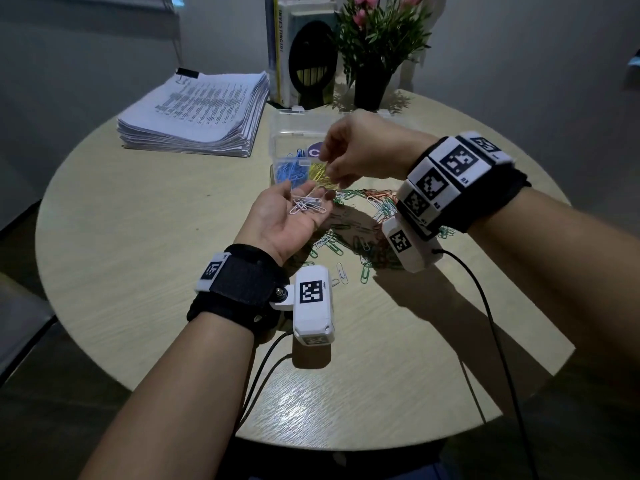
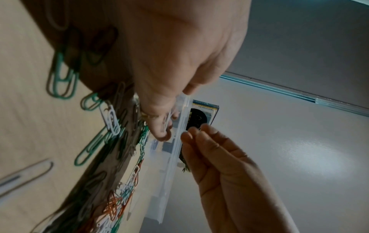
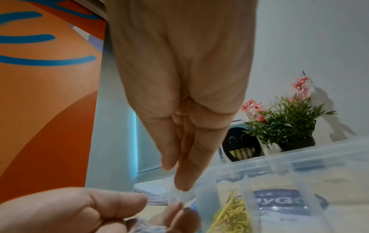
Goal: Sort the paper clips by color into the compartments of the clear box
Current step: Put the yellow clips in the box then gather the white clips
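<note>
My left hand [image 1: 301, 194] lies palm up over the round table [image 1: 138, 271], with several white paper clips [image 1: 306, 205] resting loose in it. Just above its fingers, my right hand [image 1: 325, 162] hovers with thumb and fingertips [image 3: 179, 184] drawn together. Whether a clip sits between them is unclear. The clear box [image 1: 280, 143] stands right behind both hands, blue clips [image 1: 291, 171] in its front left compartment and yellow clips [image 1: 320, 172] beside them. A mixed pile of green, orange and white clips [image 1: 367, 209] is spread on the table under my right wrist.
A thick stack of printed paper [image 1: 194, 112] lies at the back left. Upright books [image 1: 294, 46] and a potted plant [image 1: 377, 46] stand behind the box. Stray clips [image 1: 343, 273] lie near my left wrist. Cables [image 1: 485, 306] trail over the table's near edge.
</note>
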### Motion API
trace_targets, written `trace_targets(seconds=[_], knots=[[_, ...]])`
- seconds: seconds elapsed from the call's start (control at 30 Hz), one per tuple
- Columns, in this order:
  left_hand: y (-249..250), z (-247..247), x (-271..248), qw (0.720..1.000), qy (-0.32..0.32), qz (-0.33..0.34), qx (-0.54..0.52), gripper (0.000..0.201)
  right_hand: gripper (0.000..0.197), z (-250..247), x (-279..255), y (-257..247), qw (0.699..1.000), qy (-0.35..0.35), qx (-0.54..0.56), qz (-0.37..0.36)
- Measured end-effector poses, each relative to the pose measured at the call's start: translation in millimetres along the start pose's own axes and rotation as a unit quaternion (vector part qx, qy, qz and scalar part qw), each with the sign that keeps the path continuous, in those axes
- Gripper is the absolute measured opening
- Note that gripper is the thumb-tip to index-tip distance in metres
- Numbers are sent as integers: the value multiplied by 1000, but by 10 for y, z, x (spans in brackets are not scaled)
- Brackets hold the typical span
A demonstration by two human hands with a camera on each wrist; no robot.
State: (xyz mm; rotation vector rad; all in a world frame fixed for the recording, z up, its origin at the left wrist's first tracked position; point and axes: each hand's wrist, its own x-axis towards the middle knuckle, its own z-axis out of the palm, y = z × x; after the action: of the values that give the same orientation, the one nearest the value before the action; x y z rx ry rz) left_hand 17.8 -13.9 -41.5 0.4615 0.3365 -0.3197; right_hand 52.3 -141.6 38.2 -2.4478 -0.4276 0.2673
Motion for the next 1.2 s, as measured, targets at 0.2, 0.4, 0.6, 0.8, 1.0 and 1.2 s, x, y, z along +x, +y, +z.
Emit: trace_targets(seconds=[0.2,0.4,0.6,0.8,1.0,1.2], knots=[[75,-20,15,999,31,23,5,37,14,29,-78,286,971,-77,-224,44],[79,-40,37,999,43,31,5,35,49,159,-30,410,948,-95,-300,36],[72,-36,32,999,38,33,7,39,31,159,56,469,954,-94,-285,19],[70,-38,24,999,36,33,4,38,23,185,48,483,951,-98,-292,15],[70,-35,32,999,33,32,9,37,21,214,-14,453,944,-81,-320,-4],[68,-39,35,999,34,34,14,37,16,246,-36,425,950,-79,-300,11]])
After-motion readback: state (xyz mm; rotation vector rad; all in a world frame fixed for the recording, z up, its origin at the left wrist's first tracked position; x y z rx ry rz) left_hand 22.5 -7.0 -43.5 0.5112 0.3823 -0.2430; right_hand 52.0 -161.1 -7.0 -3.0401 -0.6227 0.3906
